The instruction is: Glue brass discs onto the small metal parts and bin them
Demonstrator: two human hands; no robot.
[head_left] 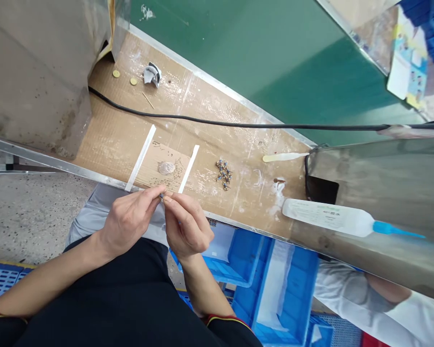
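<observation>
My left hand (128,219) and my right hand (188,224) meet at the front edge of the workbench, fingertips pinched together. Between them is a tiny blue piece (161,196), mostly covered by the fingers. Just beyond the fingertips, a cardboard sheet (148,166) lies between two white tape strips. A clear, shiny blob (166,167) sits on that sheet, with many tiny dark bits scattered around it. To the right is a small pile of blue and brass-coloured parts (224,174), similar in colour to the held piece.
A black cable (210,122) crosses the bench (238,144). At right lie a white bottle with a blue nozzle (329,217) and a pale spatula-like stick (284,157). Crumpled material (152,74) lies far left. Blue bins (285,289) stand below; another person's leg (350,294) shows at right.
</observation>
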